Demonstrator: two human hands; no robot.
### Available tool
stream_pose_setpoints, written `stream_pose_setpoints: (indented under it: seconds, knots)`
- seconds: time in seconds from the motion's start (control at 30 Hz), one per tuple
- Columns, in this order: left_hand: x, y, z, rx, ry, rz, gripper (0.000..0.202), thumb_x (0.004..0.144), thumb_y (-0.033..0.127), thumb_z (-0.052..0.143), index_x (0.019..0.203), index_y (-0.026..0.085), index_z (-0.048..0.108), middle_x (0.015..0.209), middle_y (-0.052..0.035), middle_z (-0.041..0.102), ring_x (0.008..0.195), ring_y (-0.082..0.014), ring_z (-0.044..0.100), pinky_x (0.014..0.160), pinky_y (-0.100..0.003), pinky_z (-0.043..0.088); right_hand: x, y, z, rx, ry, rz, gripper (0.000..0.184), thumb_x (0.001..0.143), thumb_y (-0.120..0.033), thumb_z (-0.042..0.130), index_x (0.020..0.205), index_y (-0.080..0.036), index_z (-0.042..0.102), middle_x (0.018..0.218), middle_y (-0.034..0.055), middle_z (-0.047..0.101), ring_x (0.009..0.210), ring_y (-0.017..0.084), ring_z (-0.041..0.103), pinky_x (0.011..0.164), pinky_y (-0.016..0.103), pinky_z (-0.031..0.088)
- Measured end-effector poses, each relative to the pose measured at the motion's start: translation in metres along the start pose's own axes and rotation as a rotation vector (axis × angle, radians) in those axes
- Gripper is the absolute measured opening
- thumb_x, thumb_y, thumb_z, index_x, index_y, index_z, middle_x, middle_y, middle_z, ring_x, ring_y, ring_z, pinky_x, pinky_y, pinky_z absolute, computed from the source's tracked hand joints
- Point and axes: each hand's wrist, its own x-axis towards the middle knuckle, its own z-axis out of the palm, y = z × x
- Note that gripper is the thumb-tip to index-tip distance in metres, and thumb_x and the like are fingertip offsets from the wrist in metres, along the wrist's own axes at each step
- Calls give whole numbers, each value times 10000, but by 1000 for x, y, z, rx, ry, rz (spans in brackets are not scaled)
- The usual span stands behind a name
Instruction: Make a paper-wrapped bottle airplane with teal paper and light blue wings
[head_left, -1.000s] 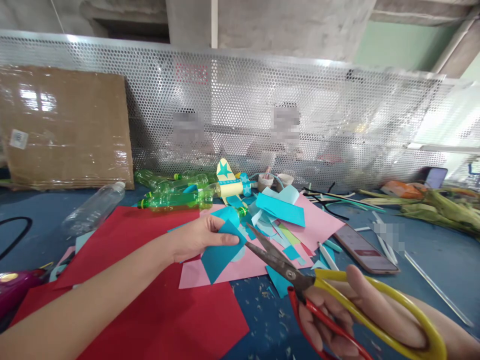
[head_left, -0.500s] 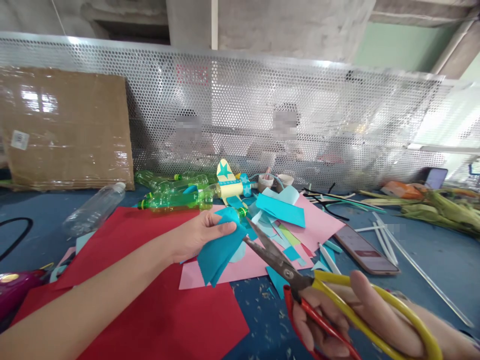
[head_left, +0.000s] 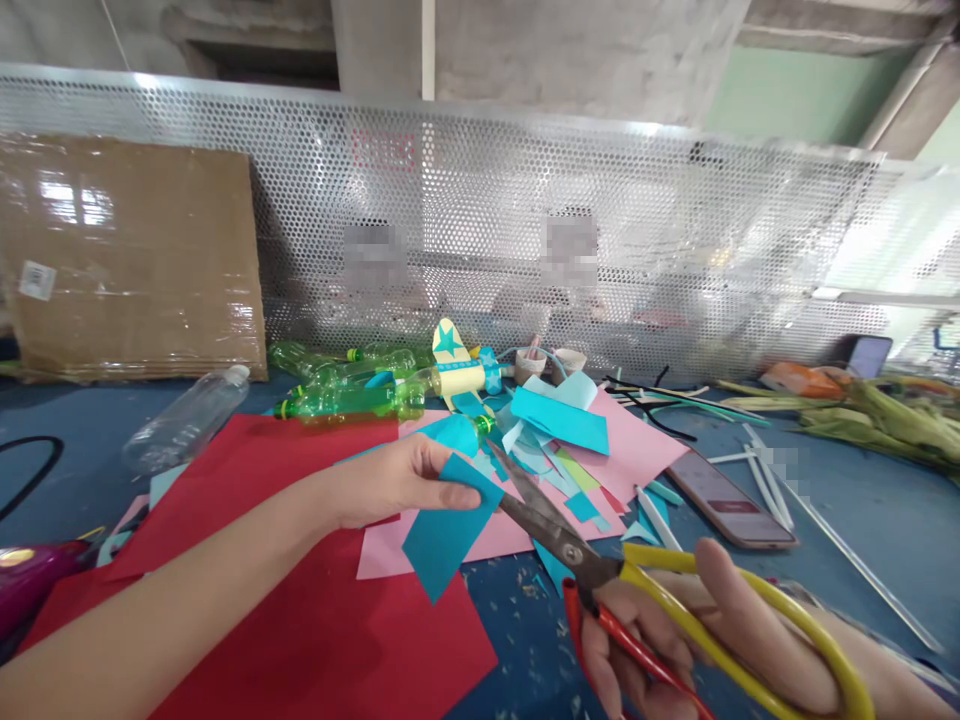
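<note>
Two bare hands hold large metal scissors with yellow and red handles (head_left: 573,552) and a small rectangular blue paper piece (head_left: 446,545).

The right hand (head_left: 757,625) wraps its fingers around the handles, blades parted; cutting seems the step in hand, so steady strokes from deep between the blades should serve better than snips at the tips. The left hand (head_left: 405,475) pinches the paper between thumb and fingers just below centre, towards six o'clock, above the flat pink paper sheet (head_left: 382,553); it would do well to keep the paper taut and the thumb clear of the steel. Scissors point to ten o'clock, handles at four; the paper's long axis runs from one o'clock to seven, its right corner at the lower blade's tip, contact hard to tell.
</note>
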Motion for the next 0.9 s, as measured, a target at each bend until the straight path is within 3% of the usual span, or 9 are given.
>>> stream_pose_setpoints:
  seconds: [0.23, 0.43, 0.9]
  knots:
    - [0, -3, 2, 6, -25, 29, 309, 728, 442, 757, 961, 240, 744, 856, -11, 660, 701, -113, 527, 630, -231, 402, 1, -4, 0, -24, -26, -8, 1065, 703, -868, -36, 971, -95, 647, 639, 19, 472, 514, 118, 474, 449, 214, 395]
    - [0, -2, 3, -20, -15, -28, 296, 706, 488, 757, 816, 214, 757, 672, 12, 622, 576, -86, 503, 577, -219, 409, 5, -3, 6, 17, -4, -35, 964, 732, -866, 11, 901, -141, 624, 612, 0, 432, 487, 109, 421, 442, 221, 389]
    - [-1, -3, -3, 89, -32, 21, 287, 754, 457, 726, 806, 174, 735, 765, -13, 594, 657, -107, 488, 602, -229, 401, 8, 0, 8, 74, 3, -22, 892, 716, -889, 59, 775, -152, 559, 595, 6, 443, 454, 95, 467, 343, 165, 359]
